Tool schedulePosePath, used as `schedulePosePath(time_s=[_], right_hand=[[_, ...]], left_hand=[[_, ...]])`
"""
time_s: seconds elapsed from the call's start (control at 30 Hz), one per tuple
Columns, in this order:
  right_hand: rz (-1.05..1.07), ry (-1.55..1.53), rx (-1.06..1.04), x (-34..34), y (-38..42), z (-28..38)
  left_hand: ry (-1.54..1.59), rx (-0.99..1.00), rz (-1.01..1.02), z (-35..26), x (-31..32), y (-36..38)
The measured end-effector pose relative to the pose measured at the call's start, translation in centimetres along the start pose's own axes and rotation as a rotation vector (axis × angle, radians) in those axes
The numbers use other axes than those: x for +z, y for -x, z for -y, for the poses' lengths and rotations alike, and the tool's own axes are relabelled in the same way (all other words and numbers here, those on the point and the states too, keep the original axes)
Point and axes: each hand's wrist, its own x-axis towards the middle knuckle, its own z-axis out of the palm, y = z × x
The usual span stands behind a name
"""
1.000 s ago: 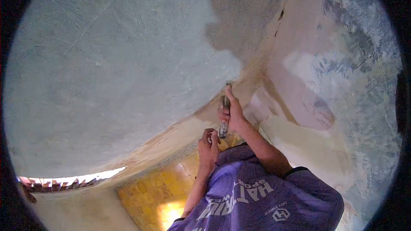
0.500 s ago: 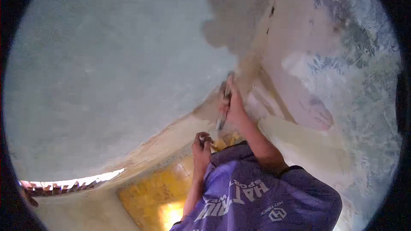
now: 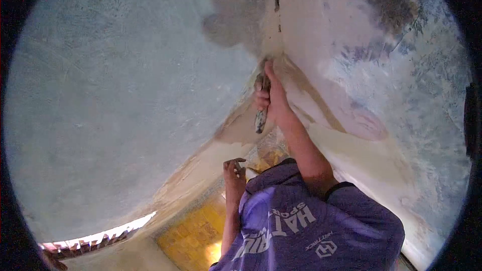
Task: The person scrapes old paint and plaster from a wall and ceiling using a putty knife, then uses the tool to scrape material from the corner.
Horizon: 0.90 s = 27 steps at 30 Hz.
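My right hand [image 3: 266, 95] is raised to the corner where the walls meet, its fingers wrapped around a stained trowel [image 3: 260, 120]. The trowel shows nearly edge-on, its top end against the corner and its lower end sticking out below my fingers. Lower down and to the left, my left hand [image 3: 234, 169] is held near my chest with the fingers curled. Whether something small is inside it, I cannot make out. Brownish damp filler [image 3: 241, 120] runs along the edge beside the trowel.
A large grey-blue wall [image 3: 130, 95] fills the left, with a darker patch [image 3: 226, 30] near the corner. The right wall [image 3: 416, 105] is mottled blue and white. Yellow-brown floor tiles [image 3: 193, 233] lie below, and a bright slit opening [image 3: 100, 238] is at lower left.
My view has turned, so the corner sits further left. My right hand has moved upward with the trowel, whose top now meets the corner. My left hand stays low with fingers curled.
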Motion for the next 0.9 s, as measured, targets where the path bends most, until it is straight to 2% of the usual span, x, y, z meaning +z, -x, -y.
schedulePosePath(time_s=[0.07,0.17,0.27,0.3,0.37,0.5,0.6,0.7,0.77,0.8,0.9], right_hand=[[0.065,-0.032,-0.017,0.3,0.1,1.5],[0.000,0.024,0.079,-0.6,0.3,-2.5],[-0.048,0.129,0.224,-1.1,0.8,-6.6],[0.021,0.108,0.180,-1.6,0.9,-6.7],[0.007,0.167,0.097,-2.4,0.1,-5.9],[-0.096,0.294,-0.113,-1.9,-0.4,-1.4],[-0.045,0.338,-0.136,-3.0,-0.4,-1.3],[0.051,0.333,-0.069,-5.5,-0.5,-3.8],[-0.049,0.290,0.012,-6.5,0.4,-6.1],[-0.100,0.270,0.052,-7.1,0.8,-7.1],[-0.012,0.143,0.223,-10.9,0.5,-9.9]], left_hand=[[0.410,-0.315,0.068,-0.5,0.4,0.2],[0.451,-0.246,0.038,0.0,1.3,0.2],[0.373,-0.308,-0.034,-2.2,0.6,-0.9],[0.391,-0.346,-0.022,-2.5,0.4,-1.2],[0.431,-0.425,0.002,-2.9,0.1,-1.4],[0.382,-0.382,-0.083,-2.4,1.1,-0.8],[0.368,-0.406,-0.081,-4.0,0.8,-0.7],[0.310,-0.428,-0.106,-5.9,0.8,-0.7],[0.253,-0.431,-0.102,-6.0,0.9,-0.4],[0.298,-0.432,-0.105,-5.4,1.2,0.0],[0.388,-0.464,-0.105,-4.4,2.8,1.0]])
